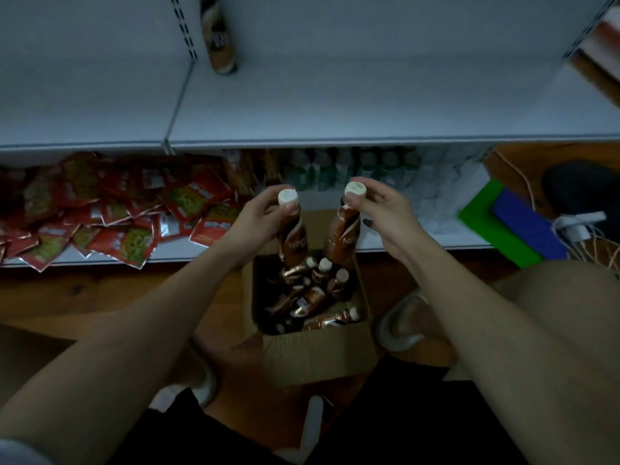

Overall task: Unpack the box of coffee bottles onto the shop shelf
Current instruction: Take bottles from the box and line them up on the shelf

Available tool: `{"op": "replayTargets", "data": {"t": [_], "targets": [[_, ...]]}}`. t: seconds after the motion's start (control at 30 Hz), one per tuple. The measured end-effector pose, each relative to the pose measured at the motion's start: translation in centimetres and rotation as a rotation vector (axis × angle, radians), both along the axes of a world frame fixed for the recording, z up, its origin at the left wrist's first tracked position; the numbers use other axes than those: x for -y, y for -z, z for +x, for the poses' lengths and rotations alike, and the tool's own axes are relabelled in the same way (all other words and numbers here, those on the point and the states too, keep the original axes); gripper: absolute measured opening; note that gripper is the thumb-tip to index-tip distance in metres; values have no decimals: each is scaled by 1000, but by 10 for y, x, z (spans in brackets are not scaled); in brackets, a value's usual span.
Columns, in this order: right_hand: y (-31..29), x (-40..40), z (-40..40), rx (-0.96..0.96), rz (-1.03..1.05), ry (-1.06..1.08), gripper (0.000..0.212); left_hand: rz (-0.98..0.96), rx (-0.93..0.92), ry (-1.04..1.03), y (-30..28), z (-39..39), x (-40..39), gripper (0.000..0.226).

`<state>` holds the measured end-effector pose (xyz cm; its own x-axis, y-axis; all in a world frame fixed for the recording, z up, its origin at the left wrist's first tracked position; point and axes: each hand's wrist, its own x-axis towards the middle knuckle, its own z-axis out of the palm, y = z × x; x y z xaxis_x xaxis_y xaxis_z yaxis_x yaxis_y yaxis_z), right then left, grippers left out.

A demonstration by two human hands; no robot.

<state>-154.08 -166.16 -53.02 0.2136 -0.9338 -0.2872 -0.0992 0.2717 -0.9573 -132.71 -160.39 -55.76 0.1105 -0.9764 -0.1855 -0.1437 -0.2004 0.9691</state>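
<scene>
An open cardboard box point(315, 357) stands on the floor between my knees, with several brown coffee bottles point(312, 298) lying jumbled inside. My left hand point(258, 218) grips one brown bottle point(295, 245) by its white cap, held upright above the box. Beside it, my right hand point(385, 213) holds a second bottle point(344, 236) by the neck, just under its white cap. One coffee bottle point(219, 35) stands alone at the back of the grey shelf point(335, 105), left of centre.
Below the grey shelf, a lower shelf point(446, 241) carries a heap of red snack packets point(110, 209) on the left and green and clear bottles point(352, 169) in the middle. A green and blue board point(506, 223), white cords and a dark shoe lie at right.
</scene>
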Motion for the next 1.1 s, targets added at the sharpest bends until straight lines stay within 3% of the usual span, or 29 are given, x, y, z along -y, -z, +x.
{"op": "replayTargets", "data": {"t": [0.27, 0.4, 0.53, 0.87, 0.97, 1.1], "targets": [[-97, 29, 30, 24, -170, 40, 26, -119, -32, -2, -92, 21, 21, 31], [-135, 42, 44, 21, -225, 57, 37, -186, -56, -38, -126, 35, 38, 22], [-165, 59, 56, 20, -296, 18, 34, -234, -88, -44, -154, 46, 54, 19], [-177, 123, 101, 24, -340, 43, 35, -279, 13, -185, -181, 79, 125, 21], [-175, 150, 117, 45, -353, 25, 32, -263, 89, -187, -180, 99, 147, 32], [-166, 190, 155, 61, -368, 27, 40, -226, 140, -148, -176, 125, 169, 27]]}}
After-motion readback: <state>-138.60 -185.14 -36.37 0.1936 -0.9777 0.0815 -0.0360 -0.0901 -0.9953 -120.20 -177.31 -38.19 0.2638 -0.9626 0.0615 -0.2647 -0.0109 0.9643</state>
